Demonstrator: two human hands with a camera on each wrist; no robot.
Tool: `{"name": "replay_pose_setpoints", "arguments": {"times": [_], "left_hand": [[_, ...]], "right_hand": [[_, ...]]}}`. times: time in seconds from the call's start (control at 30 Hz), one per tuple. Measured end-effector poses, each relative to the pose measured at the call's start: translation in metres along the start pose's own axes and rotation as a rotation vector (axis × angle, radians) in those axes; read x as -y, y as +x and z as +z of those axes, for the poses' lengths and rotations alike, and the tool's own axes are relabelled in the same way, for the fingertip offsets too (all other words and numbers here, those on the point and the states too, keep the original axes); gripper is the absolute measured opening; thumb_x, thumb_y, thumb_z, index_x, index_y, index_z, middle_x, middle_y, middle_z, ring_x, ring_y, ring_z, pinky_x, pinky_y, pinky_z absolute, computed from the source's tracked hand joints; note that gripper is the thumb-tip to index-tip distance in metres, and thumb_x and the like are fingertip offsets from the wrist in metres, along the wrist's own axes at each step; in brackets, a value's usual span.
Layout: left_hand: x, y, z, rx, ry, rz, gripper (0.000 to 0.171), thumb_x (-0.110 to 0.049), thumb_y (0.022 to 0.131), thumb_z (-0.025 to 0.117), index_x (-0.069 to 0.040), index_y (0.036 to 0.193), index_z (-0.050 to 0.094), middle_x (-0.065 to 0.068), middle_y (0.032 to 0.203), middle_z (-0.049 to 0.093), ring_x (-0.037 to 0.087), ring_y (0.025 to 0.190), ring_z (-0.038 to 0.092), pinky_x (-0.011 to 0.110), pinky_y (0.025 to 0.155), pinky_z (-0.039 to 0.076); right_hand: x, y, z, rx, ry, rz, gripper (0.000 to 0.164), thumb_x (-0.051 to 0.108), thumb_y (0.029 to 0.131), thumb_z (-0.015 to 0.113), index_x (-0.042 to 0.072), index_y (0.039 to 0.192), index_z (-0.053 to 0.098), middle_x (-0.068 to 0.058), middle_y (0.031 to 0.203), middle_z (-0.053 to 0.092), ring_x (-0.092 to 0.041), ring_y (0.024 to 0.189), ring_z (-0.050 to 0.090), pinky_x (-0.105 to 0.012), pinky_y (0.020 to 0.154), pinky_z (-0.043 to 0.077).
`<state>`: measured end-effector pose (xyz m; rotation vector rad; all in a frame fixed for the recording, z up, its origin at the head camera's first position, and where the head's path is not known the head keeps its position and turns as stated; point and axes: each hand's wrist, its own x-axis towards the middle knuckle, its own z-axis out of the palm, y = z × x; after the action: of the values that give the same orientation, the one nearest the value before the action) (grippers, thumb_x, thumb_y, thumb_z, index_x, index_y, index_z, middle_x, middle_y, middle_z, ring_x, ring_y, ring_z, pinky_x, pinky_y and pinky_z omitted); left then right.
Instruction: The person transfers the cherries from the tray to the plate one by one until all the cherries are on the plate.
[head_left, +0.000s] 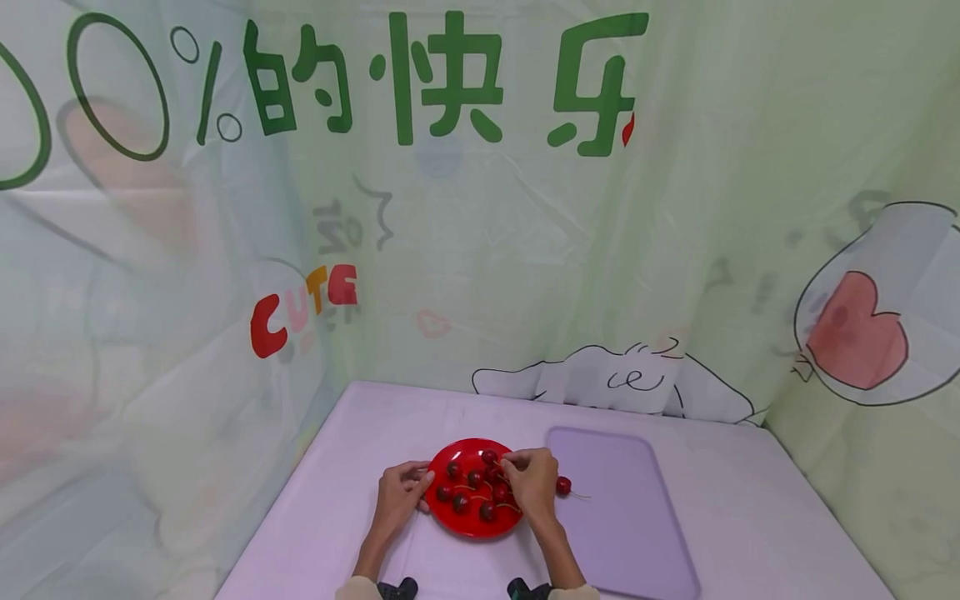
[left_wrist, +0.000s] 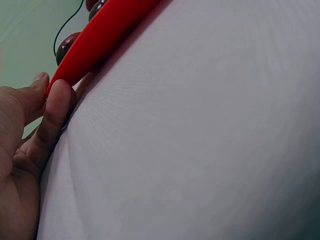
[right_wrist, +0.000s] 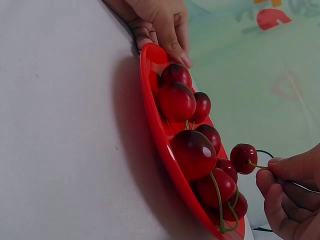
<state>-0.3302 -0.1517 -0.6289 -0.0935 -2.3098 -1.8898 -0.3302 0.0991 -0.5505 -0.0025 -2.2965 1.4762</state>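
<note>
A red plate point(head_left: 468, 528) with several dark red cherries point(head_left: 461, 503) on it lies on the pale table. My left hand point(head_left: 402, 493) pinches the plate's left rim, thumb on top and fingers beneath, as the left wrist view also shows. Over the plate's right side, my right hand point(head_left: 534, 483) pinches the green stem of one cherry point(right_wrist: 244, 159) between thumb and fingertips. In the right wrist view that cherry hangs just above the others. Another cherry point(head_left: 563, 486) with a stem lies on the purple tray, to the right of my right hand.
The flat purple tray point(head_left: 622, 517) lies right of the plate, beneath my right forearm. A pale cloth point(head_left: 300, 533) covers the table. Printed curtains point(head_left: 480, 250) hang behind it and along both sides.
</note>
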Motion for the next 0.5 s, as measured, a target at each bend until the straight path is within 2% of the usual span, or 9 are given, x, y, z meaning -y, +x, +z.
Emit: {"name": "replay_pose_setpoints", "arguments": {"times": [0.33,0.5], "left_hand": [[-0.003,-0.001,-0.002,0.009,-0.018,-0.009,0.038,-0.019,0.105,0.075,0.001,0.137,0.072,0.017,0.104,0.076,0.011,0.055,0.07,0.018,0.062,0.062],[0.0,-0.002,-0.001,0.006,0.001,-0.004,0.037,-0.02,0.105,0.074,0.0,0.137,0.072,0.017,0.105,0.076,0.011,0.055,0.07,0.019,0.063,0.063]], "right_hand": [[-0.003,0.0,0.01,0.035,-0.039,0.005,0.006,-0.004,0.089,0.085,-0.001,0.095,0.087,-0.013,0.079,0.082,-0.013,0.067,0.074,-0.019,0.062,0.061],[-0.004,-0.001,0.015,0.048,-0.082,-0.01,0.007,-0.002,0.09,0.085,0.0,0.097,0.087,-0.014,0.083,0.083,-0.016,0.072,0.076,-0.025,0.066,0.066]]}}
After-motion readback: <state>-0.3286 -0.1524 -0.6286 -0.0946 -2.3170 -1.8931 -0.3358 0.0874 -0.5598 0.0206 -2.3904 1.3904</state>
